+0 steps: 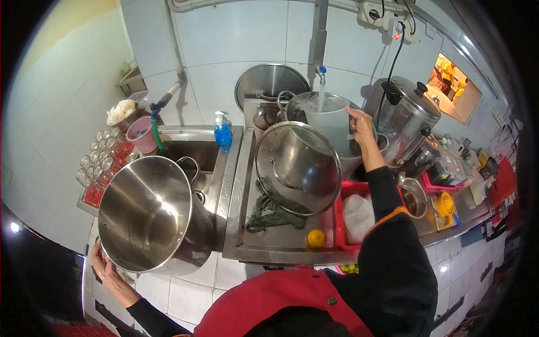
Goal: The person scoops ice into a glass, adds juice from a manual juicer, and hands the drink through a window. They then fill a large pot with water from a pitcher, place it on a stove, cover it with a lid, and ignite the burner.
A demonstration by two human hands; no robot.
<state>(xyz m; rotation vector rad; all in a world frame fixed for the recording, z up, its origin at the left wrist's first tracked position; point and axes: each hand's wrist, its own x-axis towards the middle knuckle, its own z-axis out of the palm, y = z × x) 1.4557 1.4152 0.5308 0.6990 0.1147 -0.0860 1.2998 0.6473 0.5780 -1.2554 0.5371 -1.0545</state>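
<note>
At the left, a large steel stockpot [145, 213] is tilted with its open mouth toward me, its inside bare apart from a few marks. My left hand [103, 263] is closed on its lower left edge; whether a handle is under the fingers is hidden. My right hand [362, 124] grips the right rim of a second large pot [325, 124] below the wall tap [320, 71]. Water runs from the tap into that pot. A steel lid [297, 168] with a loop handle leans against the pot's front, beside a dark green cloth [269, 213].
A sink [191, 151] lies behind the tilted stockpot, with blue soap [223, 132] beside it. Glass jars [98, 160] stand left. An orange fruit [316, 238] and a red basket [339, 224] sit on the counter. A steel urn [410, 106] stands right.
</note>
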